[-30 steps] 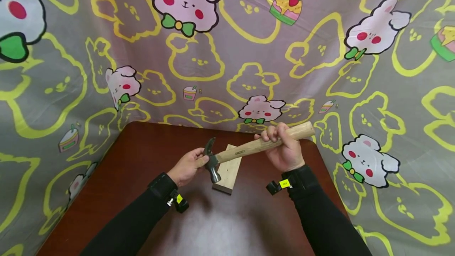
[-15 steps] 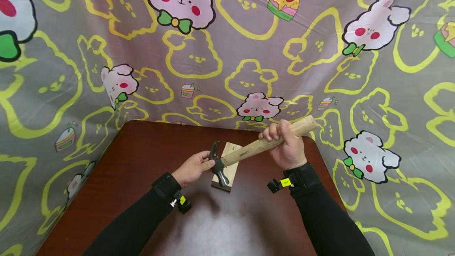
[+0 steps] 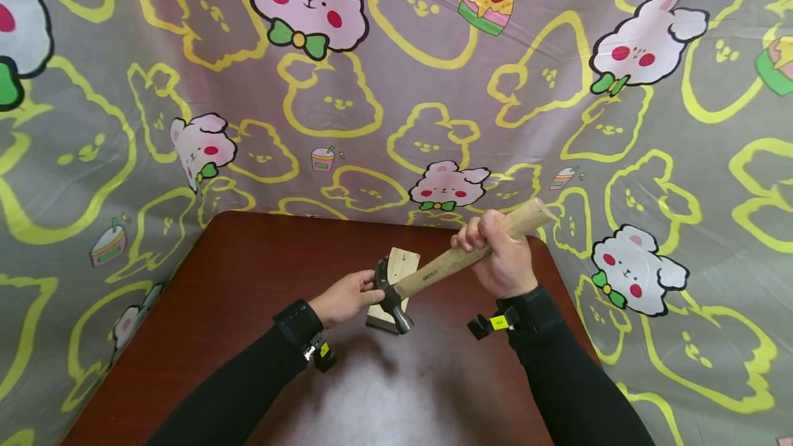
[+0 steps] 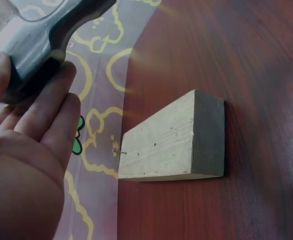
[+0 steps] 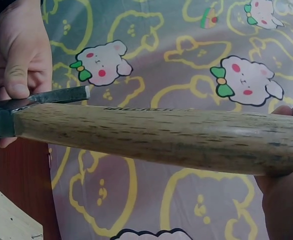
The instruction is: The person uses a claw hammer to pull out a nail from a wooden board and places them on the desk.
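Note:
A claw hammer with a pale wooden handle (image 3: 446,264) and dark metal head (image 3: 392,300) is held up in the air above the table. My right hand (image 3: 504,257) grips the handle toward its butt end. With thumb and fingers, my left hand (image 3: 347,298) pinches the metal head at its side. Beneath the hammer a wooden block (image 4: 161,142) lies on the table, partly hidden by the head in the head view. A nail (image 4: 119,152) sticks up from the block's far end, and several small dark holes dot its top.
The reddish-brown table (image 3: 279,253) reaches back to a grey cloth (image 3: 347,109) printed with rabbits and yellow outlines. This cloth hangs behind and on both sides. Light glares on the table's near part.
The hammer head has shifted to the right and slightly down, along with my left hand, and its claw has turned. My right hand keeps its hold, and the handle tilts more steeply.

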`<state>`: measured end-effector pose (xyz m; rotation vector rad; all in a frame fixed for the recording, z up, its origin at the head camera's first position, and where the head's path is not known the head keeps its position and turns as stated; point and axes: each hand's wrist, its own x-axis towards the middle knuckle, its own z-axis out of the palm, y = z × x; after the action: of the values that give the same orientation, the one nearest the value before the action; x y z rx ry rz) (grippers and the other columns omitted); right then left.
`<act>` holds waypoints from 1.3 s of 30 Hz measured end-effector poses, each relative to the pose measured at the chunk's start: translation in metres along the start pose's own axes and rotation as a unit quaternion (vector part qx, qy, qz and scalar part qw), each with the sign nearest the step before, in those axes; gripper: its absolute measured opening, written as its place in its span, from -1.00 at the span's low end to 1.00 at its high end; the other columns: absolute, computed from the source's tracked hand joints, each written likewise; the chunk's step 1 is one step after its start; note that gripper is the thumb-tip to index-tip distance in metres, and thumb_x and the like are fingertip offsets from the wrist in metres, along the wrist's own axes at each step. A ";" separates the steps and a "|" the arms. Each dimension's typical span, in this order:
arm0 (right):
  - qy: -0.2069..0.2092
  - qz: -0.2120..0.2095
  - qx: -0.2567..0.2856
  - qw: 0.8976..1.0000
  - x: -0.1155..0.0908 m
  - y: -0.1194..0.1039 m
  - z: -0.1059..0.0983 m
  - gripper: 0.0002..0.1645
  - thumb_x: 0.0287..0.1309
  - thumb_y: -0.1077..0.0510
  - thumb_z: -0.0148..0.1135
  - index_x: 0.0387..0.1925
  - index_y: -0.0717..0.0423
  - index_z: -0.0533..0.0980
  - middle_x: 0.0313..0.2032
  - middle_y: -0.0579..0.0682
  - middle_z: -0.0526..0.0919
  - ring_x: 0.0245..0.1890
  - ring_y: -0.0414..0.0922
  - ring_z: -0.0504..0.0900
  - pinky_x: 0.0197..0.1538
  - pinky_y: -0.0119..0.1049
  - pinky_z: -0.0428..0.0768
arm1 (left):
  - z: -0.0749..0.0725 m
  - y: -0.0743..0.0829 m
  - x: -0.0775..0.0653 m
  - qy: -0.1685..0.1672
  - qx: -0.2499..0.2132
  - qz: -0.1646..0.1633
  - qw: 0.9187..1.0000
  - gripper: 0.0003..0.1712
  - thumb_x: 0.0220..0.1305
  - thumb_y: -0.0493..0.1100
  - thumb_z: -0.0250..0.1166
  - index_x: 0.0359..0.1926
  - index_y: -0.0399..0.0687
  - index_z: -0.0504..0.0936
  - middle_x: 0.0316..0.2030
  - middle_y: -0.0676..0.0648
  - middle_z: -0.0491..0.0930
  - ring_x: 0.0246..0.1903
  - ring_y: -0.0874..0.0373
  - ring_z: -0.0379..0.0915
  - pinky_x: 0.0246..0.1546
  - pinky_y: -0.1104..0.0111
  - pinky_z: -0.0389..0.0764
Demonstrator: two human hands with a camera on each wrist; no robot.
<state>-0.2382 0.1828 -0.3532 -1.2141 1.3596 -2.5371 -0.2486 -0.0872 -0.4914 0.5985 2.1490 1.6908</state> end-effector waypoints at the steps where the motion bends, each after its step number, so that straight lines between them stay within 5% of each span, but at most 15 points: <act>1: 0.002 0.000 -0.002 1.000 -0.001 0.000 0.000 -0.57 0.51 0.18 -0.21 -0.57 0.16 0.21 -0.57 0.07 0.17 -0.51 0.01 0.24 -0.24 -0.11 0.37 | 0.001 -0.001 0.000 -0.002 0.010 0.001 1.000 -0.73 0.40 -0.23 0.18 0.05 -0.24 0.50 -0.05 -0.13 0.65 0.03 0.09 0.51 0.11 0.12 0.44; 4: 0.005 0.002 -0.019 1.000 -0.003 0.001 0.002 -0.61 0.51 0.21 -0.20 -0.54 0.17 0.26 -0.58 0.07 0.18 -0.53 0.01 0.24 -0.24 -0.11 0.39 | 0.004 -0.005 0.002 -0.005 0.085 0.018 0.996 -0.79 0.37 -0.13 0.22 -0.05 -0.14 0.55 -0.14 -0.03 0.69 -0.03 0.17 0.52 0.04 0.16 0.46; 6: 0.006 0.008 -0.029 1.000 -0.004 0.001 0.002 -0.62 0.51 0.22 -0.20 -0.52 0.17 0.28 -0.59 0.07 0.18 -0.55 0.01 0.23 -0.26 -0.11 0.38 | 0.005 -0.008 0.002 -0.002 0.171 0.033 0.985 -0.82 0.34 -0.06 0.25 -0.14 -0.04 0.58 -0.25 0.07 0.70 -0.15 0.22 0.55 -0.08 0.22 0.50; 9: 0.011 0.020 -0.051 0.998 -0.006 0.001 0.000 -0.62 0.50 0.26 -0.23 -0.52 0.18 0.29 -0.60 0.08 0.18 -0.56 0.01 0.20 -0.31 -0.12 0.30 | 0.005 -0.016 0.004 0.008 0.322 0.053 0.945 -0.84 0.31 -0.03 0.29 -0.23 0.00 0.59 -0.36 0.12 0.64 -0.31 0.21 0.54 -0.23 0.24 0.51; 12: 0.026 0.028 -0.077 0.996 -0.009 -0.002 -0.004 -0.61 0.50 0.30 -0.25 -0.54 0.19 0.27 -0.61 0.09 0.17 -0.58 0.02 0.20 -0.36 -0.10 0.22 | 0.004 -0.027 0.004 0.007 0.441 0.040 0.897 -0.75 0.29 -0.08 0.31 -0.09 -0.11 0.61 -0.22 -0.02 0.62 -0.18 0.09 0.56 -0.14 0.20 0.53; 15: 0.048 0.036 -0.105 0.993 -0.012 -0.006 -0.008 -0.61 0.48 0.33 -0.22 -0.56 0.18 0.26 -0.62 0.10 0.17 -0.58 0.03 0.21 -0.38 -0.10 0.23 | 0.003 -0.038 0.002 -0.001 0.517 0.004 0.856 -0.51 0.26 -0.11 0.33 0.18 -0.18 0.53 0.11 -0.17 0.52 0.13 -0.07 0.43 0.06 0.06 0.46; 18: 0.063 0.039 -0.119 0.990 -0.013 -0.007 -0.012 -0.62 0.47 0.31 -0.18 -0.56 0.18 0.27 -0.62 0.11 0.17 -0.58 0.03 0.22 -0.39 -0.11 0.24 | 0.002 -0.047 0.003 -0.008 0.559 -0.016 0.829 -0.33 0.25 -0.12 0.33 0.36 -0.11 0.38 0.34 -0.18 0.31 0.29 -0.16 0.24 0.15 -0.04 0.36; 20: 0.066 0.040 -0.122 0.990 -0.013 -0.007 -0.013 -0.61 0.47 0.31 -0.17 -0.56 0.18 0.26 -0.62 0.11 0.17 -0.58 0.03 0.21 -0.39 -0.11 0.23 | 0.002 -0.050 0.003 -0.012 0.572 -0.012 0.820 -0.29 0.28 -0.14 0.29 0.42 -0.06 0.30 0.40 -0.14 0.22 0.33 -0.18 0.17 0.17 -0.08 0.32; 27: 0.071 0.040 -0.124 0.989 -0.015 -0.005 -0.015 -0.60 0.47 0.33 -0.18 -0.58 0.20 0.25 -0.63 0.11 0.19 -0.59 0.03 0.24 -0.41 -0.11 0.25 | 0.005 -0.049 0.002 -0.055 0.582 0.002 0.811 -0.42 0.38 -0.29 0.08 0.41 -0.01 0.34 0.40 -0.05 0.23 0.37 -0.18 0.10 0.21 -0.13 0.23; 34: 0.080 0.044 -0.134 0.987 -0.016 -0.006 -0.016 -0.63 0.45 0.34 -0.14 -0.56 0.26 0.25 -0.62 0.13 0.21 -0.58 0.05 0.26 -0.39 -0.10 0.31 | 0.009 -0.052 0.005 -0.072 0.623 -0.011 0.779 -0.47 0.39 -0.30 0.05 0.36 0.01 0.42 0.37 0.01 0.30 0.40 -0.04 0.05 0.28 -0.07 0.16; 39: 0.084 0.048 -0.137 0.986 -0.020 -0.009 -0.019 -0.64 0.45 0.35 -0.14 -0.56 0.24 0.26 -0.61 0.13 0.20 -0.56 0.03 0.27 -0.37 -0.12 0.30 | 0.018 -0.048 0.012 -0.083 0.654 0.030 0.751 -0.53 0.29 -0.24 0.18 0.23 -0.02 0.55 0.25 0.00 0.44 0.37 0.03 0.15 0.28 -0.02 0.19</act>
<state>-0.2333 0.2087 -0.3655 -0.9530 1.8057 -2.4974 -0.2549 -0.0761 -0.5425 1.0520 2.8796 -0.1842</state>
